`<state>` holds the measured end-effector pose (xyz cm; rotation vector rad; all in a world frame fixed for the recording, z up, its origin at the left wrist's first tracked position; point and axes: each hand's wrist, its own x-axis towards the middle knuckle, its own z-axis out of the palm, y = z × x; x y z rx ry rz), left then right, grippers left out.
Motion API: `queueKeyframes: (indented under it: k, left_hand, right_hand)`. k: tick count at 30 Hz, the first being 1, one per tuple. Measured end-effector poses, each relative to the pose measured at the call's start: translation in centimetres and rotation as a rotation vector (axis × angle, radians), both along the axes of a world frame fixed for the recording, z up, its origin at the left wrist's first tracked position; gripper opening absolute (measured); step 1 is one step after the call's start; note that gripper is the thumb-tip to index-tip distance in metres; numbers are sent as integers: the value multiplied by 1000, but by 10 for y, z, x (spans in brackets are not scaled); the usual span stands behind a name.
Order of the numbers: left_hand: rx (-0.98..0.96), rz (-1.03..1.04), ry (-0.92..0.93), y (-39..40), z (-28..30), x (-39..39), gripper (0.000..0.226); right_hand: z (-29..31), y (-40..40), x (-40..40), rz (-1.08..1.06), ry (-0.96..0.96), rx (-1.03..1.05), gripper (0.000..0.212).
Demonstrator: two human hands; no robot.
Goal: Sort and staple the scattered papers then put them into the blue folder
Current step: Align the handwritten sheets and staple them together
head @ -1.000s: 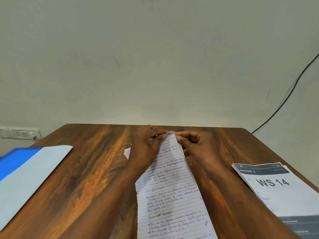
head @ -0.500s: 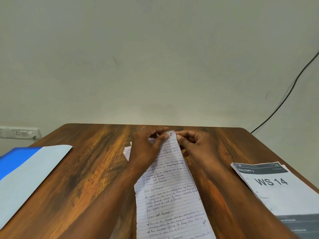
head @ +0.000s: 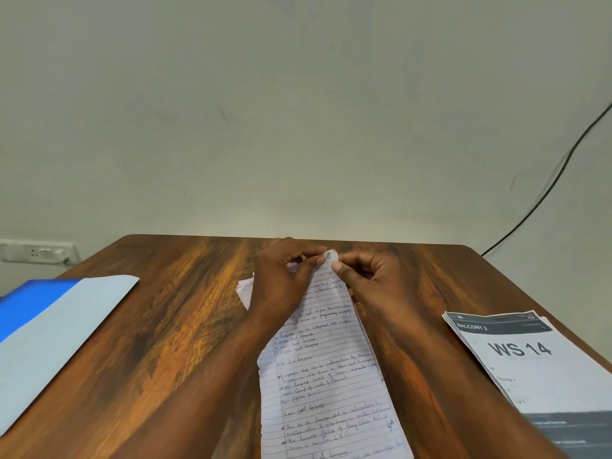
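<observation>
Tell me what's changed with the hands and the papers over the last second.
Little. Both the left hand and right hand still pinch the far end of the handwritten sheets; the fingertips have worked the top sheet's corner open, so a circled page number now shows. The blue folder, the printed stack and the table stayed put.

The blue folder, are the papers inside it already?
No. The blue folder lies apart on the left, while both hands pinch the handwritten papers mid-table.

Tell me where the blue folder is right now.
In the head view the blue folder lies at the table's left edge, below the wall socket, well apart from the left hand and the handwritten papers.
</observation>
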<state>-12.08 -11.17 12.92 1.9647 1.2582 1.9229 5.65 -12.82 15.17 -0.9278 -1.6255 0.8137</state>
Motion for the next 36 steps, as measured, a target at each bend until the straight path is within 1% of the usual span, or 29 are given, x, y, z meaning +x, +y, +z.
queueKeyframes:
  k: [3, 6, 10, 13, 15, 17, 18, 19, 20, 21, 22, 23, 24, 25, 27, 28, 29, 30, 33, 36]
  left_hand:
    - [4, -26, -4, 1, -1, -1, 17]
    - [7, -49, -6, 4, -1, -3, 18]
    - [10, -33, 21, 5, 0, -4, 19]
    - [1, -5, 48, 4, 1, -6, 19]
    - [17, 102, 78, 0, 1, -10, 25]
    - [-19, 321, 100, -3, -6, -19, 43]
    - [-80, 418, 76, -3, -14, -25, 55]
    - [-161, 460, 10, -5, -22, -29, 70]
    - [-245, 442, -91, -7, -31, -34, 86]
    - [-319, 374, -210, -10, -39, -36, 100]
    - [-398, 272, -336, -14, -48, -37, 112]
    - [-489, 153, -451, -19, -55, -37, 118]
    - [-578, 23, -550, -23, -62, -38, 117]
    - [-667, -118, -638, -26, -69, -39, 108]
    - [-799, -380, -724, -33, -77, -38, 71]
    - [-833, -460, -729, -37, -78, -36, 53]
    - [-851, -503, -717, -40, -77, -33, 43]
    - [-854, -521, -703, -40, -79, -32, 39]
    - [-813, -504, -687, -37, -81, -30, 36]
    - [-773, -446, -677, -34, -80, -32, 31]
  right_hand:
    - [0, 0, -1, -35, -23, 23, 17]
    - [1, -1, -1, -45, -2, 21, 22]
    - [1, 2, -3, -73, -3, -2, 11]
    - [0, 3, -3, -81, 2, -7, 9]
    - [-1, 7, -3, -84, 21, -9, 10]
    - [-2, 13, -1, -92, 57, -31, 12]
    - [-3, 15, 1, -89, 84, -58, 10]
    - [-4, 18, 3, -66, 119, -92, 7]
    - [-5, 19, 5, -31, 157, -122, 8]
    - [-6, 21, 8, 2, 190, -147, 11]
    - [-6, 23, 11, 25, 212, -167, 13]
    - [-7, 25, 12, 35, 229, -181, 13]
    - [-7, 26, 14, 38, 246, -194, 14]
    - [-8, 28, 14, 37, 265, -210, 14]
    - [-10, 32, 14, 22, 304, -240, 15]
    - [-12, 34, 14, 16, 321, -250, 16]
    - [-14, 36, 15, 15, 337, -258, 17]
    - [-15, 37, 15, 16, 351, -268, 18]
    - [-18, 42, 17, -2, 383, -291, 17]
    - [-25, 45, 20, -2, 396, -293, 15]
